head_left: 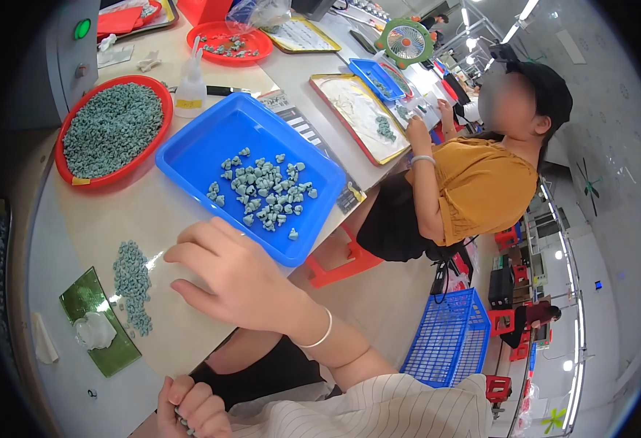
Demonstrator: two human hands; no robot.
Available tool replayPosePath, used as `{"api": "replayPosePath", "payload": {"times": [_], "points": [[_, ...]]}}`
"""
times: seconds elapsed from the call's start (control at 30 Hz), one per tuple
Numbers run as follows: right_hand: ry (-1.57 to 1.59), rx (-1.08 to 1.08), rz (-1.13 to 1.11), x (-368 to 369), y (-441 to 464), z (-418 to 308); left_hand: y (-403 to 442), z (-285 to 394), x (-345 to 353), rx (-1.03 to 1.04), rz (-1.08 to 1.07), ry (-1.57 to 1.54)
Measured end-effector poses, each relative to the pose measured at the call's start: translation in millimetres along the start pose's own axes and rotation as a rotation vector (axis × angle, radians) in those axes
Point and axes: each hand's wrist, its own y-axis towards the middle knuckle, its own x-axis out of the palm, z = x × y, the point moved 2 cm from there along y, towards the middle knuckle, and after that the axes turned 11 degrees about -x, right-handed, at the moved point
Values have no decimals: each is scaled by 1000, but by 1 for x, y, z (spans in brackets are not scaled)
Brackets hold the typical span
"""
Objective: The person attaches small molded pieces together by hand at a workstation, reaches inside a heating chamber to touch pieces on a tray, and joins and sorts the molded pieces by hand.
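Note:
My right hand (229, 274), with a white bracelet at the wrist, hovers over the table edge between the blue tray (189, 146) and a loose pile of small grey-green pieces (132, 281). Its fingers are curved, thumb and fingertips apart, and nothing shows between them. Low in the view, my left hand (195, 410) is curled around a few small grey-green pieces (182, 420), mostly hidden by the fingers. Larger grey-green pieces (262, 186) are spread in the blue tray. Beside the pile lies a green plate (112, 350) carrying a whitish lump (95, 331).
A red round tray (165, 109) heaped with pieces stands near a squeeze bottle (190, 87). A co-worker (481, 175) sits farther along the table by a yellow-rimmed tray (320, 91). On the floor are a red stool (342, 263) and a blue basket (452, 339).

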Motion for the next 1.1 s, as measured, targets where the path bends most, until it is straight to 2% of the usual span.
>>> {"api": "replayPosePath", "payload": {"times": [0.03,0.2,0.27,0.37,0.57,0.63,0.73,0.87,1.0,1.1], "points": [[-5,8,-30,5,2,0,2,-10,14,145,196,19],[-60,1,-18,25,7,4,3,-14,26,136,294,-25],[-90,-6,-17,29,10,5,-4,0,3,-144,-121,-39],[-106,-11,-22,33,10,5,-5,-2,1,-229,-227,140],[-105,-20,0,37,9,7,1,-4,0,-81,-51,175],[-109,-22,3,37,8,6,6,-18,20,115,276,166],[-58,-34,25,40,8,4,8,-14,15,116,288,51],[-39,-114,57,39,13,-5,8,-5,0,-181,-79,-89],[-65,-120,23,45,9,0,12,2,-14,-218,-282,148],[-58,-119,21,48,6,2,14,3,-14,-205,-281,197]]}}
